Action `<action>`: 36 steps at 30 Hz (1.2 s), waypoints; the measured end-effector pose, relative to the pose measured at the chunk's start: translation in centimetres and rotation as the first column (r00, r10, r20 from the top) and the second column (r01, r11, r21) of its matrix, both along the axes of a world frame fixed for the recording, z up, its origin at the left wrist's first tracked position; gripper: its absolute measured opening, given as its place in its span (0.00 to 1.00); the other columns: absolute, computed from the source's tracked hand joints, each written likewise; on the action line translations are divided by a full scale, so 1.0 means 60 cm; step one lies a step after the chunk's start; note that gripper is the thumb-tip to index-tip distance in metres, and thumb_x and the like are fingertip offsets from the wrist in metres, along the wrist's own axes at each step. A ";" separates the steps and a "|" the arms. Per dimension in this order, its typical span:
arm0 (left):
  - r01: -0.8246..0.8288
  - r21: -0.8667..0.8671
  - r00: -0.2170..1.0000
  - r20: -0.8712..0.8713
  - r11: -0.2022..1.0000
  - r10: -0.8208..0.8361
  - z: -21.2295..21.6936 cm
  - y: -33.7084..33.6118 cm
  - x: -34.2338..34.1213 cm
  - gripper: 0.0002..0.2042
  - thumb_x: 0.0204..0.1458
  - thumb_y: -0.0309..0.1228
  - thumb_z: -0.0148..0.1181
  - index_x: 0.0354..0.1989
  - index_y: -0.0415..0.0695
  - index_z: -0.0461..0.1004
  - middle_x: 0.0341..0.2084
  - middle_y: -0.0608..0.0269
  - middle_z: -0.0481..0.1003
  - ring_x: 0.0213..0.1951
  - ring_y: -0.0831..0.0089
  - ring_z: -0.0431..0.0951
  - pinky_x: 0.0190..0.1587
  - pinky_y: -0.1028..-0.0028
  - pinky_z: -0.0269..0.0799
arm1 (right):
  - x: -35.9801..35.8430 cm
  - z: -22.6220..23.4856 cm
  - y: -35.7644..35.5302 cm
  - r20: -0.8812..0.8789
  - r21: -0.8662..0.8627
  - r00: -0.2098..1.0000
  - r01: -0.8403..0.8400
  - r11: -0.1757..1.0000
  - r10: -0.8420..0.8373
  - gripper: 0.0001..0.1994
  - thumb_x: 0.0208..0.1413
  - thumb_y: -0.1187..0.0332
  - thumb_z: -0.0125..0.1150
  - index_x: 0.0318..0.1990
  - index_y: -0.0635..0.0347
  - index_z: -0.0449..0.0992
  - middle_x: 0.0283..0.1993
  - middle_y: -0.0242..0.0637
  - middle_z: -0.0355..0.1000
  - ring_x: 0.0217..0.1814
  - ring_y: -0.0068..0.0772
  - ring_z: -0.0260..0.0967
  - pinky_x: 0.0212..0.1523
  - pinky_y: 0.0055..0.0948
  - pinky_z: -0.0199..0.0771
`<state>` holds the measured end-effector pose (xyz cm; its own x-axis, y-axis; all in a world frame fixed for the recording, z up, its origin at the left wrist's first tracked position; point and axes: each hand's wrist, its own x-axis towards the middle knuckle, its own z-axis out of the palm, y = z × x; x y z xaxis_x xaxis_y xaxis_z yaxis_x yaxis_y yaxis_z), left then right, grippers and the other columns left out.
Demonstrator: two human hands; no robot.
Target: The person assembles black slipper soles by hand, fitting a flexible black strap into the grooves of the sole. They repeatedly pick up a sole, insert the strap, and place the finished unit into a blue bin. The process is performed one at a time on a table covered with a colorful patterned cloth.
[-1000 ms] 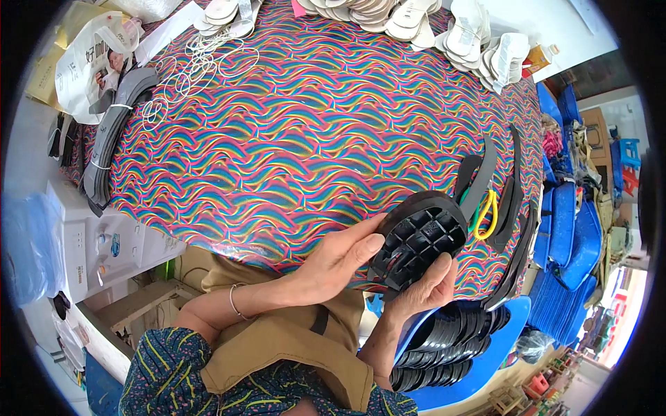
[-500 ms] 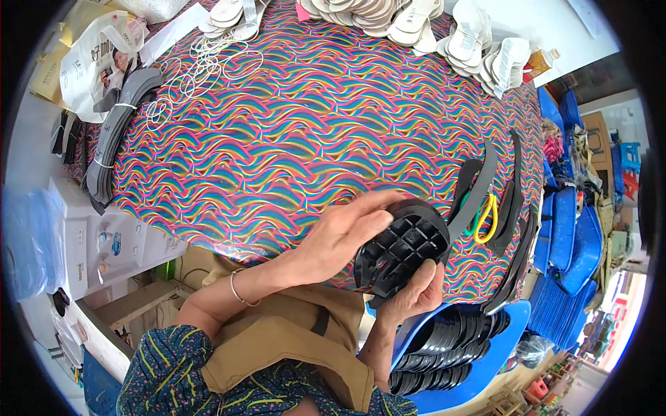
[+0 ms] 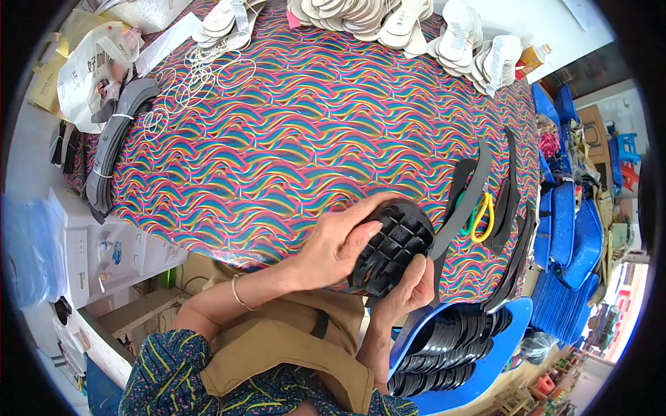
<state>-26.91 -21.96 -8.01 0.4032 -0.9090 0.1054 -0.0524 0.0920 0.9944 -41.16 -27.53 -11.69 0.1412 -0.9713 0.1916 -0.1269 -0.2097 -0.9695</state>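
Observation:
A black shoe sole [image 3: 401, 239] with a raised grid of square cells is held up over the table's near edge. My left hand [image 3: 326, 243] grips it from the left, with the thumb at the grid's edge and the fingers round the far rim. From the lower right my right hand [image 3: 409, 291] is closed on it, thumb pressed along the near right rim. A long grey strip [image 3: 466, 201] runs from beside the sole's right edge up across the table; whether it is joined to the sole I cannot tell. Yellow scissor-like handles [image 3: 483, 220] lie beside the strip.
More dark strips [image 3: 510, 201] lie at the table's right side. A blue tub [image 3: 517, 333] below holds several rows of black soles [image 3: 451, 343]. White insoles [image 3: 347, 17] are piled at the far edge. Tangled white cord [image 3: 201, 83] and a tied grey strip bundle [image 3: 107, 159] lie left.
The sole has turned slightly and shifted a little left in my hands. My left thumb has moved down and left along its edge; both hands keep hold.

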 end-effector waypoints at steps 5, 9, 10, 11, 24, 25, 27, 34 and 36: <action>0.065 -0.015 0.990 -0.127 0.998 -0.067 0.011 -0.009 -0.002 0.20 0.65 0.29 0.46 0.64 0.34 0.63 0.55 0.49 0.73 0.57 0.68 0.72 0.59 0.70 0.65 | -0.004 0.002 -0.005 0.079 0.049 0.997 0.007 0.999 -0.011 0.18 0.70 0.59 0.49 0.32 0.63 0.73 0.29 0.27 0.73 0.29 0.13 0.67 0.30 0.18 0.69; -0.046 -0.100 0.999 -0.012 0.994 0.045 0.010 -0.019 -0.011 0.25 0.59 0.28 0.57 0.66 0.40 0.62 0.54 0.49 0.73 0.54 0.65 0.74 0.58 0.68 0.67 | 0.003 -0.005 0.009 0.203 0.063 0.979 -0.021 0.998 0.008 0.17 0.70 0.60 0.49 0.31 0.64 0.72 0.29 0.25 0.70 0.30 0.12 0.61 0.30 0.16 0.61; -0.056 -0.132 0.984 0.161 0.990 0.077 0.002 -0.023 -0.004 0.27 0.57 0.29 0.60 0.65 0.39 0.62 0.52 0.52 0.74 0.53 0.69 0.75 0.57 0.70 0.69 | 0.009 0.010 0.014 0.210 0.062 0.978 -0.032 0.998 0.018 0.17 0.69 0.60 0.50 0.32 0.64 0.72 0.29 0.24 0.68 0.30 0.11 0.57 0.30 0.17 0.57; -0.002 -0.080 1.000 -0.026 0.997 0.000 0.002 -0.020 -0.002 0.28 0.56 0.28 0.62 0.65 0.39 0.63 0.53 0.54 0.74 0.54 0.69 0.74 0.58 0.69 0.68 | 0.011 0.010 0.017 0.212 0.063 0.977 -0.035 0.997 0.021 0.17 0.69 0.60 0.50 0.32 0.64 0.73 0.29 0.24 0.68 0.30 0.11 0.57 0.30 0.18 0.57; 0.381 0.092 0.921 -0.129 0.920 -0.368 0.026 0.035 0.065 0.32 0.50 0.24 0.66 0.65 0.38 0.63 0.55 0.56 0.74 0.57 0.70 0.73 0.60 0.69 0.67 | -0.041 0.102 -0.075 -0.060 0.293 0.776 -0.587 0.754 0.627 0.17 0.65 0.63 0.53 0.49 0.70 0.79 0.34 0.37 0.79 0.35 0.23 0.74 0.35 0.24 0.75; 0.428 0.102 0.902 -0.096 0.898 -0.420 0.027 0.034 0.062 0.33 0.50 0.24 0.67 0.66 0.38 0.63 0.56 0.55 0.73 0.58 0.70 0.72 0.60 0.69 0.66 | -0.029 0.117 -0.091 -0.100 0.275 0.714 -0.649 0.709 0.693 0.16 0.65 0.64 0.53 0.48 0.69 0.80 0.33 0.36 0.79 0.33 0.22 0.73 0.34 0.24 0.74; 0.480 0.187 0.877 -0.090 0.857 -0.471 0.032 0.038 0.061 0.35 0.49 0.24 0.67 0.67 0.39 0.60 0.59 0.54 0.70 0.61 0.68 0.69 0.62 0.68 0.64 | -0.009 0.120 -0.122 -0.096 0.350 0.539 -0.769 0.535 0.837 0.14 0.64 0.66 0.54 0.46 0.68 0.80 0.31 0.36 0.79 0.32 0.20 0.73 0.33 0.24 0.74; 0.537 0.131 0.794 -0.414 0.833 -0.446 0.033 0.039 0.068 0.39 0.44 0.24 0.68 0.67 0.37 0.59 0.57 0.54 0.71 0.59 0.69 0.70 0.62 0.69 0.64 | 0.011 0.132 -0.120 -0.385 0.121 0.317 -0.914 0.388 0.867 0.08 0.59 0.71 0.58 0.42 0.64 0.79 0.31 0.45 0.77 0.31 0.39 0.77 0.31 0.35 0.75; 0.552 0.152 0.753 -0.514 0.820 -0.411 0.034 0.044 0.066 0.38 0.43 0.23 0.68 0.67 0.37 0.61 0.56 0.57 0.72 0.58 0.71 0.70 0.62 0.71 0.64 | 0.005 0.128 -0.104 -0.543 -0.033 0.335 -0.925 0.379 0.770 0.10 0.62 0.70 0.55 0.46 0.64 0.77 0.35 0.49 0.76 0.34 0.55 0.75 0.34 0.39 0.75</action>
